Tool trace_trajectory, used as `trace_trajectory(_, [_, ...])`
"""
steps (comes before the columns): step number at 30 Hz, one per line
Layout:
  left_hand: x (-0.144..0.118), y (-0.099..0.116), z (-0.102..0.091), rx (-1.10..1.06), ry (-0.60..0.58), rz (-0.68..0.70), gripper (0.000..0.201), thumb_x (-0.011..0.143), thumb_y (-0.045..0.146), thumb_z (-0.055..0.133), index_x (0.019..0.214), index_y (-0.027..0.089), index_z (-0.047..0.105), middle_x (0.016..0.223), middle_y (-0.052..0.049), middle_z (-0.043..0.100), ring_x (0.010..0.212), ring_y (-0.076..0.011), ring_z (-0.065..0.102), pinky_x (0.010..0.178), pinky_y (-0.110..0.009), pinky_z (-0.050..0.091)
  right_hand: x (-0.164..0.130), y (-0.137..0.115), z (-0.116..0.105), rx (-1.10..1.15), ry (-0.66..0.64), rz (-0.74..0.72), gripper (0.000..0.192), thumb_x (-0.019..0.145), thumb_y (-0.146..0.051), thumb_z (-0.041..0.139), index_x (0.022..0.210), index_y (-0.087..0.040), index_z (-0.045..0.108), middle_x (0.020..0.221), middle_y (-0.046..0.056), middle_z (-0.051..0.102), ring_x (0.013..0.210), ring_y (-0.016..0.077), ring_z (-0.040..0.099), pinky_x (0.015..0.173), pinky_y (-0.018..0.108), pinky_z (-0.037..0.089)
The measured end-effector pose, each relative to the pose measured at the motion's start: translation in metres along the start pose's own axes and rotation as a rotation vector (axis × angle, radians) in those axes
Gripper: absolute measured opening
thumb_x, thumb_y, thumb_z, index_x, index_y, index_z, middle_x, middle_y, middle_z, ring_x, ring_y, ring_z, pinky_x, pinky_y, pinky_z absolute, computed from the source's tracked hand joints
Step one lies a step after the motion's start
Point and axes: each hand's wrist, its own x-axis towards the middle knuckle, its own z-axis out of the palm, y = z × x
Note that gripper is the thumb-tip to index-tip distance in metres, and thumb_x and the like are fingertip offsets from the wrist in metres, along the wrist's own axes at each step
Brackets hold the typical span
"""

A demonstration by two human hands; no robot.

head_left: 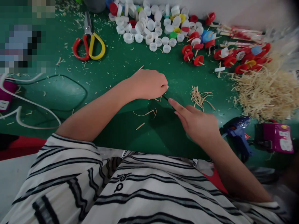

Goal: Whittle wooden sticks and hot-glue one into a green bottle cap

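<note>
My left hand (153, 84) is closed, knuckles up, over the green table; what its fingers grip is hidden beneath them. A thin, pale, shiny tip (141, 67) pokes out beyond its far side. My right hand (196, 123) is wrapped round a thin black tool (164, 97), the index finger stretched along it. The tool reaches to the fingers of my left hand; its kind does not show. Thin wood shavings (149, 112) and a short splinter (140, 126) lie just below the hands. To the right sits a small heap of strips (198, 97).
Scissors (88, 45) with red and yellow handles lie at the back left. Many bottle caps (149, 25) spread along the back, with red caps on sticks (198, 60) beside them. A large shavings pile (268, 90), blue glue gun (238, 133) and purple box (277, 137) stand right. White cable (35, 99) runs left.
</note>
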Motion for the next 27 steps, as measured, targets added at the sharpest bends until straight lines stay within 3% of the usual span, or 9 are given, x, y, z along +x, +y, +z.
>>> trace_trajectory(7, [0.004, -0.002, 0.002, 0.052, -0.012, -0.023, 0.046, 0.102, 0.038, 0.037, 0.083, 0.017, 0.073, 0.087, -0.011, 0.073, 0.092, -0.0264, 0.071, 0.085, -0.038, 0.051, 0.023, 0.006, -0.004, -0.044, -0.005, -0.096, 0.059, 0.114, -0.035, 0.032, 0.173, -0.042, 0.033, 0.096, 0.004, 0.072, 0.066, 0.0153, 0.056, 0.055, 0.032, 0.016])
trace_trajectory(15, [0.007, -0.012, 0.004, -0.034, 0.006, 0.002, 0.045, 0.099, 0.041, 0.041, 0.070, 0.021, 0.070, 0.069, -0.010, 0.066, 0.072, -0.0253, 0.066, 0.071, -0.039, 0.047, 0.013, 0.003, 0.002, 0.001, -0.065, -0.068, 0.060, 0.115, -0.036, 0.031, 0.175, -0.040, 0.031, 0.098, 0.005, 0.073, 0.067, 0.0166, 0.058, 0.056, 0.032, 0.019])
trace_trajectory(27, [0.003, 0.003, 0.004, 0.049, 0.038, 0.000, 0.046, 0.101, 0.038, 0.040, 0.079, 0.019, 0.076, 0.079, -0.012, 0.072, 0.096, -0.0304, 0.072, 0.099, -0.045, 0.051, 0.010, 0.003, -0.004, 0.057, -0.084, -0.023, 0.058, 0.116, -0.040, 0.030, 0.174, -0.043, 0.033, 0.102, 0.004, 0.073, 0.070, 0.0163, 0.060, 0.056, 0.032, 0.019])
